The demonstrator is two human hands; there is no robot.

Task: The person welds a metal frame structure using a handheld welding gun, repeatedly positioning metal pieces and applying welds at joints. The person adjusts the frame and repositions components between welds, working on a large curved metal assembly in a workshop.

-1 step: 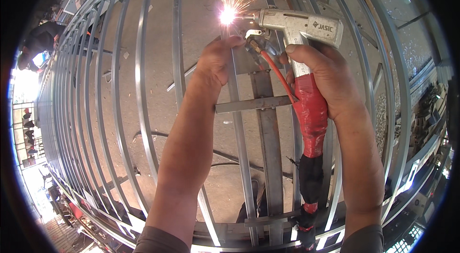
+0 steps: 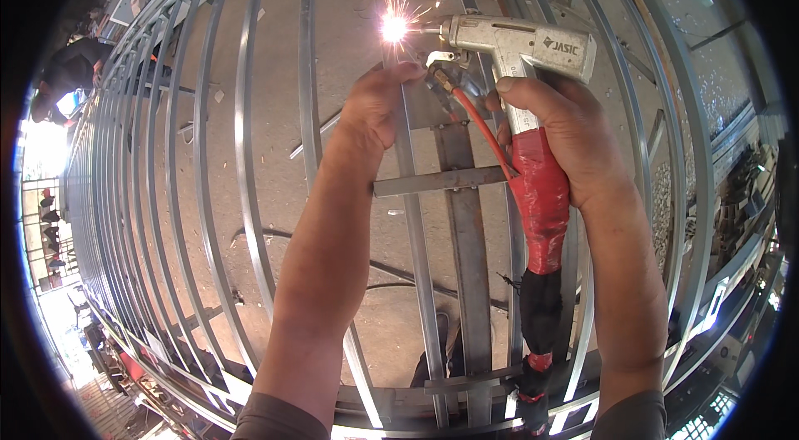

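My right hand is wrapped round the handle of a silver pistol-shaped welding gun, thumb laid along its side. The gun's nozzle points left at a glaring white spot on a slim metal bar, and sparks fly up from there. Just below the glare, my left hand is closed on this bar, its thumb side close under the nozzle; some fingers are hidden. An orange hose curves down from the gun's front. Red tape wraps the lower handle, with a black-sleeved cable beneath.
Many parallel metal bars form a large frame above the concrete floor. A short crosspiece lies across the middle bars. Dark cables run along the floor. At the far left another person bends beside the frame.
The spark spray has become thinner and more scattered, with some sparks higher up. My hands and the welding gun have not visibly moved.
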